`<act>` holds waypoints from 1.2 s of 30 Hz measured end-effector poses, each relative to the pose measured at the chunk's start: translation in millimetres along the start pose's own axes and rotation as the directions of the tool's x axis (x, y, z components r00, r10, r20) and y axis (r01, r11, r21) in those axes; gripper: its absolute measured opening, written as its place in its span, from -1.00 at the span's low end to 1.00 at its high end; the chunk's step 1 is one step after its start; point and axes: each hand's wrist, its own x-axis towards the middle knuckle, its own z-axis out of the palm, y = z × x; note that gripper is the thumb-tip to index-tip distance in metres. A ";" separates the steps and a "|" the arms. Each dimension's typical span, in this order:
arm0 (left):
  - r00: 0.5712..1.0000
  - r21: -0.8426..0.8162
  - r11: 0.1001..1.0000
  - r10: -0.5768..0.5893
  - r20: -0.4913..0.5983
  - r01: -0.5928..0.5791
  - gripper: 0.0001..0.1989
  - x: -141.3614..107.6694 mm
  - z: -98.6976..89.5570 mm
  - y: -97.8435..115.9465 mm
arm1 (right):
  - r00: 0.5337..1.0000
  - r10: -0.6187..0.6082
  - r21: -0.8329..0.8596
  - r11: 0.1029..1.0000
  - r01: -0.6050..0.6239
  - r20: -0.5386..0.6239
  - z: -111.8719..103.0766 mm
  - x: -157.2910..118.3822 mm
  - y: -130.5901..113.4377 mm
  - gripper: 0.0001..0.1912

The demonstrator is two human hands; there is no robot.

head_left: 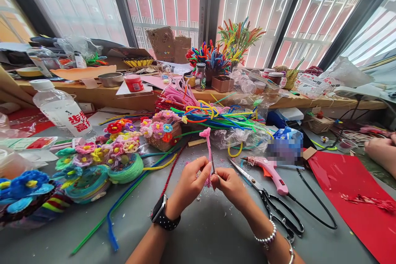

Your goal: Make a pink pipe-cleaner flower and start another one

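Note:
In front of me, a pink pipe cleaner [208, 142] stands upright with its top end bent into a small fuzzy clump. My left hand [194, 177] pinches it low down, and a pink end shows below the fingers. My right hand [229, 183] is closed on a thin, dark, pointed tool [213, 165] whose tip lies against the pipe cleaner; the grip hides most of this tool, so its kind is unclear. Just right of my right hand lie large black-handled scissors [262, 194] and a pink glue gun [272, 171].
Pipe-cleaner flowers in coiled pots [125, 167] crowd the left, beside a plastic bottle [63, 109]. Loose pipe cleaners [213, 115] heap up behind my hands. A red sheet [349, 198] lies at right, near another person's hand [382, 150]. The glue gun's cord [318, 210] loops over the table.

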 end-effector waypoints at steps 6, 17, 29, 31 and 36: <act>1.000 -0.043 0.999 0.021 -0.002 -0.021 -0.71 -0.1 -2.8 6.0 | 0.994 -0.038 0.072 0.997 0.031 0.103 -3.5 -0.5 -2.2 -0.36; 0.998 -0.045 0.998 0.034 0.048 -0.032 -0.70 -2.2 -1.6 4.4 | 0.994 -0.045 0.077 0.996 0.037 0.100 -3.8 -1.3 1.1 -0.36; 1.000 0.023 0.999 0.023 0.007 -0.023 -0.71 -1.5 1.9 -0.6 | 0.997 -0.021 -0.052 0.999 0.017 -0.080 -0.2 -1.0 5.4 -0.41; 1.000 0.016 1.000 0.017 0.006 -0.017 -0.72 -1.6 1.7 -0.5 | 0.996 -0.019 -0.068 0.998 0.013 -0.092 -0.2 -0.9 5.2 -0.41; 1.000 0.005 1.000 0.012 0.000 -0.012 -0.72 -1.8 0.7 2.3 | 0.999 -0.019 -0.020 1.000 0.019 -0.025 0.0 -1.4 2.8 -0.40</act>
